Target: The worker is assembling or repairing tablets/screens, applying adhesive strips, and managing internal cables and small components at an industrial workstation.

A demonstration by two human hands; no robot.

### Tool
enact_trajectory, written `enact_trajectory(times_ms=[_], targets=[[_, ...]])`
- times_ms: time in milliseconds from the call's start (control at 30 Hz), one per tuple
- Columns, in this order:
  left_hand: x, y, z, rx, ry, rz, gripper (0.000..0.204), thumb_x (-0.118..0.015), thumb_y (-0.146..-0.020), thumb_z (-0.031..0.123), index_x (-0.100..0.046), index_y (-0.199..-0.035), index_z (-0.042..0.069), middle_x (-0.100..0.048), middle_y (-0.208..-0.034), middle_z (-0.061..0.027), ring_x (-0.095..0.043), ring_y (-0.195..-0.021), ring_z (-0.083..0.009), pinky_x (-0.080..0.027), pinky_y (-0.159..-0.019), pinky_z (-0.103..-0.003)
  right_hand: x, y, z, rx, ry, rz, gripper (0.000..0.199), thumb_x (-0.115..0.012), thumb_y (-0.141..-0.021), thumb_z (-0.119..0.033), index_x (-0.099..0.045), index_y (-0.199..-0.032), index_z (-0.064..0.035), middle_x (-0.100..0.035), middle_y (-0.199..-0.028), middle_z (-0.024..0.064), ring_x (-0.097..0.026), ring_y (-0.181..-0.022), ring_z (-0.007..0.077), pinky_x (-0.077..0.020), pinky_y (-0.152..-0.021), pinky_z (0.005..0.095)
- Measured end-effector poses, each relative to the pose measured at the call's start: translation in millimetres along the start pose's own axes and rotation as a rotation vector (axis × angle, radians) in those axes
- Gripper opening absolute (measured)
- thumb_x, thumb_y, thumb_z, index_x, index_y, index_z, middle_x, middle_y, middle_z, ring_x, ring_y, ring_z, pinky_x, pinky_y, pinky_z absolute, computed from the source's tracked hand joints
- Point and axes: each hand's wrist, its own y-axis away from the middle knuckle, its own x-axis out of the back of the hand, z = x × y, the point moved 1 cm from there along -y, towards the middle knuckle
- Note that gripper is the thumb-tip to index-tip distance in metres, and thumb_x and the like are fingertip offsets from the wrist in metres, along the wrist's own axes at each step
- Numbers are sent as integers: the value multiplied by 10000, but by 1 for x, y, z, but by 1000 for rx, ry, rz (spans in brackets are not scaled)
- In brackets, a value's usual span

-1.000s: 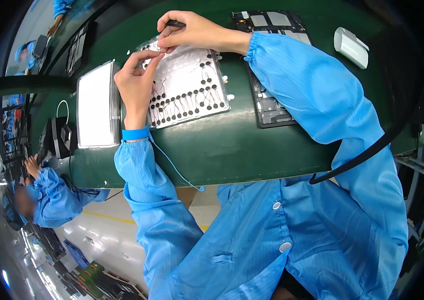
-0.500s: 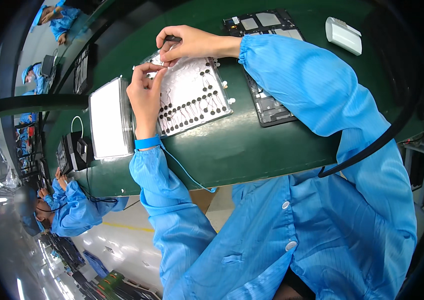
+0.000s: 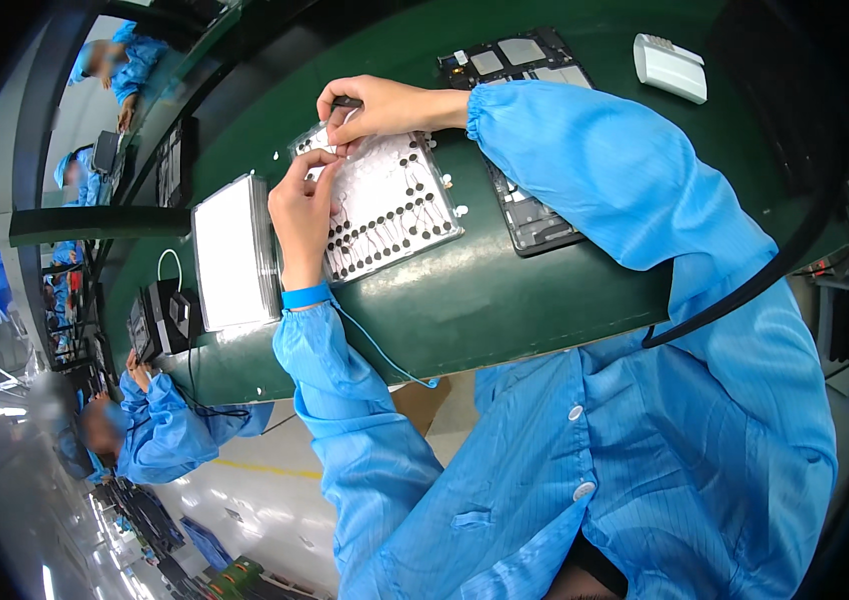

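Observation:
A clear tray with a white sheet lies on the green bench, bearing rows of small round black parts with thin wire leads. Over its far left corner my two hands meet, fingertips nearly touching. My left hand, in a blue wrist strap, is closed in a pinch; whatever lies between the fingertips is too small to make out. My right hand is closed round a slim dark tool, its tip hidden by the fingers. Under my right forearm sits an opened tablet-like device, partly covered by the sleeve.
Left of the tray stands a stack of white-sheeted clear trays, with a black device and cable beyond. A white plastic piece lies at the far right. A thick black cable crosses my right sleeve. A co-worker sits at the left.
The bench and hands appear slightly lower and shifted in the picture, as the view moved. My hands keep their pinch at the tray's far left corner.

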Motion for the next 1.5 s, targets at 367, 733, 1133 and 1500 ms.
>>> enact_trajectory(times_ms=[367,733,1133,1500], targets=[[8,-7,16,-61,-11,-42,212,-716,-904,97,-712,-1076,-28,-763,-1020,-124,-719,-815,-152,-541,-764,-264,16,14,-18,127,-5,59,259,-686,-929,-79,-501,-1092,-1,-666,-966,99,-696,-906,155,-574,-814,280],[-66,-54,144,-479,193,144,191,-769,-849,99,-793,-1035,63,-760,-1086,-76,-668,-1000,-186,-527,-898,-306,66,135,-92,64,5,365,261,-657,-985,-209,-536,-1141,-39,-680,-1104,112,-697,-1017,192,-574,-879,298],[-151,-79,184,-470,246,41,135,-812,-807,107,-788,-928,52,-734,-1084,-66,-675,-1024,-213,-506,-916,-342,123,204,-82,200,-118,592,297,-699,-955,-192,-533,-1155,-49,-704,-1002,101,-694,-916,160,-555,-856,283],[-182,-76,147,-367,45,17,128,-771,-854,120,-758,-890,-3,-740,-964,-72,-700,-770,-168,-557,-716,-282,133,203,-29,75,666,675,422,-765,-858,-180,-508,-1172,-63,-641,-1047,113,-644,-958,250,-505,-831,361]])
